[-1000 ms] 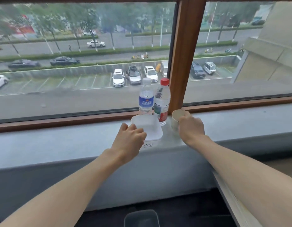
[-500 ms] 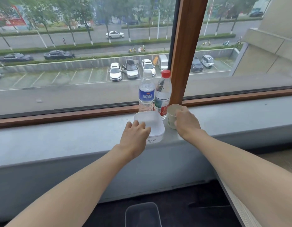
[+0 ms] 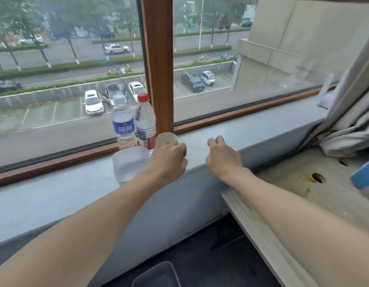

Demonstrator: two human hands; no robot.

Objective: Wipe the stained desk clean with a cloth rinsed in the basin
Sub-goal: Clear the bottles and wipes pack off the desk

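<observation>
A white plastic basin [image 3: 127, 162] with a little water stands on the grey windowsill [image 3: 55, 195]. Just right of it is a paper cup [image 3: 166, 138]; my left hand [image 3: 169, 157] is curled around the cup's body and hides all but its rim. My right hand [image 3: 223, 156] hovers over the sill to the right of the cup, fingers loosely bent, with nothing in it. The pale wooden desk [image 3: 293, 189] at the right shows brownish stains around a round hole. No cloth is clearly in view.
Two water bottles, one blue-labelled [image 3: 123, 121] and one red-capped [image 3: 145, 121], stand behind the basin against the window post. A bunched grey curtain [image 3: 349, 125] lies at the desk's far end, a blue object [image 3: 363, 177] on the desk's right edge, a dark bin [image 3: 156, 275] on the floor.
My right hand has let go of the paper cup and moved right along the sill. My left hand has left the basin's front and gone right onto the cup. The view has swung right.
</observation>
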